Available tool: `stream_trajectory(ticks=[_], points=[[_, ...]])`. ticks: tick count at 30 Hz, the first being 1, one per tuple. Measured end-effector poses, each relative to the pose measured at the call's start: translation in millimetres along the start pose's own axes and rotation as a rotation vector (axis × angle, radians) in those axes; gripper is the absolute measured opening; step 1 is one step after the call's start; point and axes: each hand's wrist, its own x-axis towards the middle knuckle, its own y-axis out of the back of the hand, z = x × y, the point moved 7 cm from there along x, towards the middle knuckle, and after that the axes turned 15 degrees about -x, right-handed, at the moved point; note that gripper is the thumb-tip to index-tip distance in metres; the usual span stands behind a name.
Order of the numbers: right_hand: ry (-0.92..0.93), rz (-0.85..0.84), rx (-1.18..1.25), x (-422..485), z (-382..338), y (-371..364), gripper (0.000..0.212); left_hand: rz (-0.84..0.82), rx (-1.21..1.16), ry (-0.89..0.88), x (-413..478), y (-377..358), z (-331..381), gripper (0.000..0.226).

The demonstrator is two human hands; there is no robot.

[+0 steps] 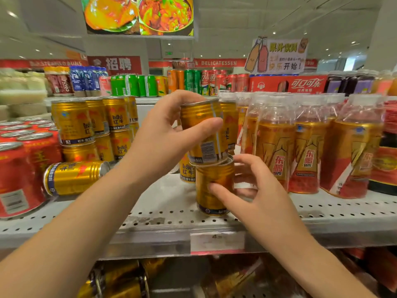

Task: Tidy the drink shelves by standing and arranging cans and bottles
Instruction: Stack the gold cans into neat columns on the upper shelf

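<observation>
My left hand (pixel 165 134) grips a gold Red Bull can (pixel 204 130) and holds it slightly tilted on top of a second gold can (pixel 212 186), which stands upright on the white perforated shelf (pixel 167 214). My right hand (pixel 249 190) wraps its fingers around that lower can from the right. Another gold can (pixel 73 177) lies on its side at the left of the shelf. Behind it, more gold cans (pixel 94 125) are stacked two high.
Red cans (pixel 21 164) fill the shelf's left end. Shrink-wrapped orange drink bottles (pixel 309 145) stand to the right of my hands. A price label (pixel 217 241) sits on the shelf's front edge. More gold cans (pixel 120 282) lie on the shelf below.
</observation>
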Motion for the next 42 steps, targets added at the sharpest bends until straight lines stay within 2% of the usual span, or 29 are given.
stream_trajectory(ticks=[5, 8, 11, 16, 22, 27, 30, 34, 40, 42], points=[[0.027, -0.038, -0.003, -2, 12, -1, 0.064, -0.044, 0.092, 0.083, 4, -9, 3, 0.032], [0.035, -0.05, 0.033, 0, 11, 1, 0.057, -0.085, 0.11, 0.13, 1, -17, 8, 0.04], [0.024, -0.061, 0.061, 0, 11, 1, 0.05, -0.032, 0.089, 0.145, -2, -17, 7, 0.054], [-0.021, -0.049, 0.073, -3, 15, 2, 0.049, 0.045, 0.009, 0.159, -11, -14, 3, 0.05], [-0.022, -0.02, 0.01, -5, 16, 1, 0.054, 0.074, 0.056, 0.181, -21, -9, -10, 0.055], [-0.004, 0.032, -0.066, -7, 12, 5, 0.048, 0.245, -0.092, 0.194, -26, 12, -27, 0.028], [-0.019, 0.032, -0.071, -7, 11, 3, 0.05, 0.277, -0.092, 0.243, -26, 24, -38, 0.022], [-0.04, 0.029, -0.059, -7, 6, 0, 0.052, 0.201, 0.015, 0.284, -26, 27, -46, 0.023], [-0.068, 0.014, -0.011, -7, -10, -19, 0.046, -0.163, 0.024, 0.326, -55, 9, -59, 0.052], [-0.063, 0.019, -0.035, -4, -19, -31, 0.041, -0.161, 0.055, 0.283, -59, 19, -60, 0.055]])
